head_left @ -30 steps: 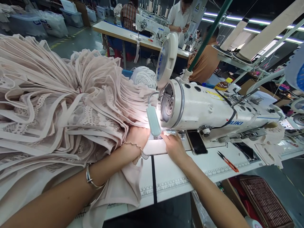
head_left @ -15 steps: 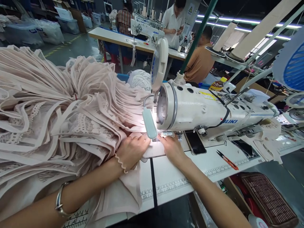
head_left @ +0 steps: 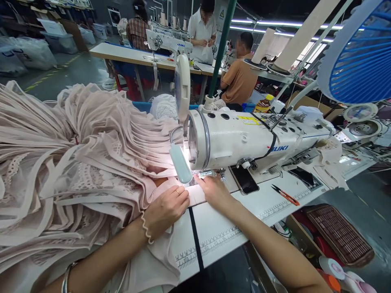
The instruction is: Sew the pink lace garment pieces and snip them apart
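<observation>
My left hand (head_left: 169,203), fingers curled together, grips a pale pink fabric piece (head_left: 196,195) just in front of the sewing machine (head_left: 238,138). My right hand (head_left: 215,193) reaches to the needle area, its fingertips by the fabric's right edge; whether they pinch it I cannot make out. A pale green guard (head_left: 181,163) hangs from the machine head and hides the stitching spot. Left of the machine, a large heap of pink lace-trimmed garments (head_left: 100,150) reaches under my left forearm.
A dark phone (head_left: 245,180) and orange-handled thread snips (head_left: 285,194) lie right of my hand on the white table (head_left: 214,244) with printed rulers. A blue fan (head_left: 360,53) stands at upper right. Several people work at machines behind.
The camera has turned right, so the scene sits further left. My left hand has drawn back towards me from the needle area, exposing fabric between the hands. My right hand stays near the needle.
</observation>
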Demonstrator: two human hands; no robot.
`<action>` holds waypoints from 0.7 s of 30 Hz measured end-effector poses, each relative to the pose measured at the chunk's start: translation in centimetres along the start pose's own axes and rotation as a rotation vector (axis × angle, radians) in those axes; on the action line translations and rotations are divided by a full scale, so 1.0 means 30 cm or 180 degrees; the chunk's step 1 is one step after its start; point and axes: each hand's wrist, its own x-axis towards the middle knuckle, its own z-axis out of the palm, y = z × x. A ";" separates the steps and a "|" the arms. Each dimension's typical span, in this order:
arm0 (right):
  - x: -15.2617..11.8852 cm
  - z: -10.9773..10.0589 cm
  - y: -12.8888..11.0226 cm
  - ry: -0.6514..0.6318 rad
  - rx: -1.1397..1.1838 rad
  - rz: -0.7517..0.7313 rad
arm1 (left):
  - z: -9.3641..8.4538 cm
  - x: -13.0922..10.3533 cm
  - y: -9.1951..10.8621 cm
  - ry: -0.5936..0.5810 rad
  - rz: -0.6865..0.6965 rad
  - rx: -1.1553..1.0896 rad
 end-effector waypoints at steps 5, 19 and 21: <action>-0.001 -0.007 -0.004 -0.0044 -0.0036 0.0010 | 0.003 -0.008 0.001 -0.0046 -0.0063 0.0055; 0.008 -0.034 -0.006 -0.0407 0.0502 0.0238 | -0.001 -0.014 0.006 -0.0002 -0.0126 0.0253; 0.010 -0.034 -0.001 -0.0446 0.0643 0.0292 | 0.000 -0.015 0.003 -0.0009 -0.0154 0.0239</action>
